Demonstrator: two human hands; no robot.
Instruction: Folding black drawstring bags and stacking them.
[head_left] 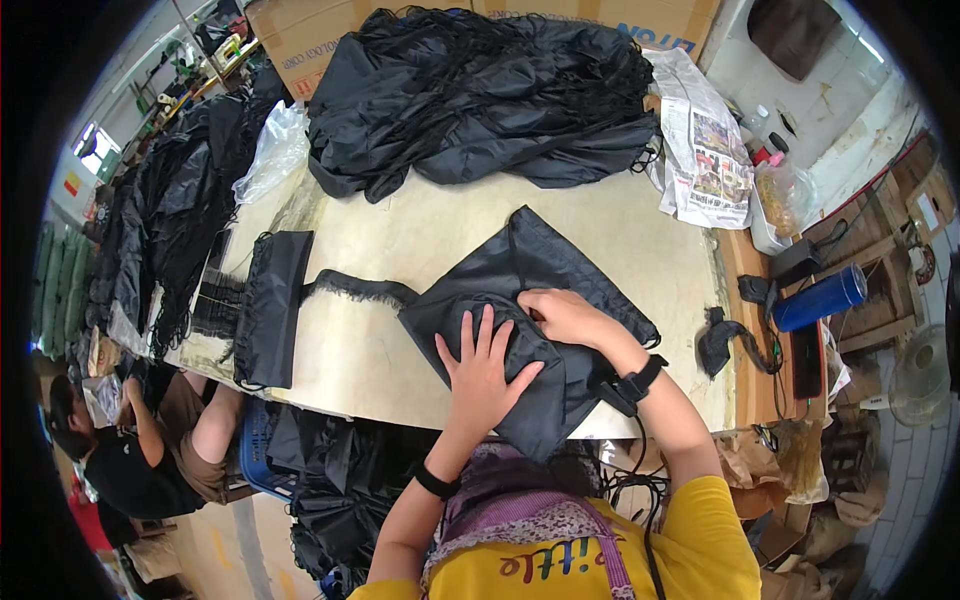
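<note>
A thin black cloth piece [560, 270], looking like a flat bag, lies turned cornerwise on the pale tabletop in front of me. My left hand [483, 370] rests flat on it with the fingers spread. Just to the right, my right hand [568, 317] is closed, its curled fingers gripping a fold of the cloth near the middle; the fingertips are partly hidden. From the cloth's left corner a frayed black strip [365, 287] runs toward a stack of folded black cloth pieces [275, 310] with cords along the edges.
A big heap of black cloth [480, 100] covers the table's far side, beside newspaper [705, 140]. At right are a blue cylinder [822, 298] and a phone [807, 360]. Below the table edge sits a blue basket [255, 450] near black cloth. Another person [140, 450] sits at left.
</note>
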